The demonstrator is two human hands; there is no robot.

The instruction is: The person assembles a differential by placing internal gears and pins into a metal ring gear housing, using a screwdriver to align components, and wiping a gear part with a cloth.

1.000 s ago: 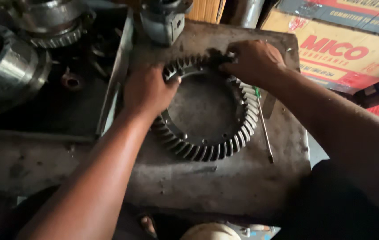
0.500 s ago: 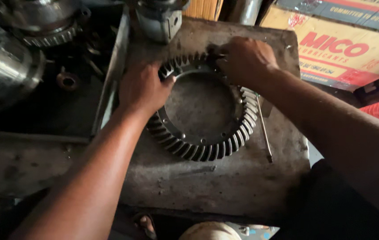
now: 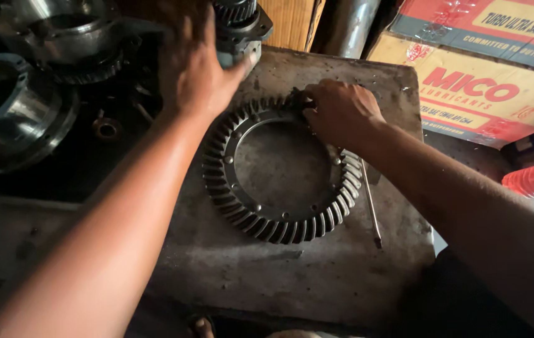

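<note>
Greasy tabletop (image 3: 317, 281) carries a flat-lying ring gear (image 3: 282, 169) at its middle, cartons (image 3: 486, 87) far right, where the right hand (image 3: 340, 111) pinches the far teeth, seemingly steadying it, while the left hand (image 3: 195, 66) spreads open toward a pinion (image 3: 242, 22).

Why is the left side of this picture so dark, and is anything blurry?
Head view: light falls mostly on the metal plate and the big toothed gear ring, which look sharp. The left, around the round metal housings, sinks into shadow with only a few glints. The left hand, raised near the top, looks slightly smeared. The right hand on the ring is clearer. The near forearms look soft.
</note>
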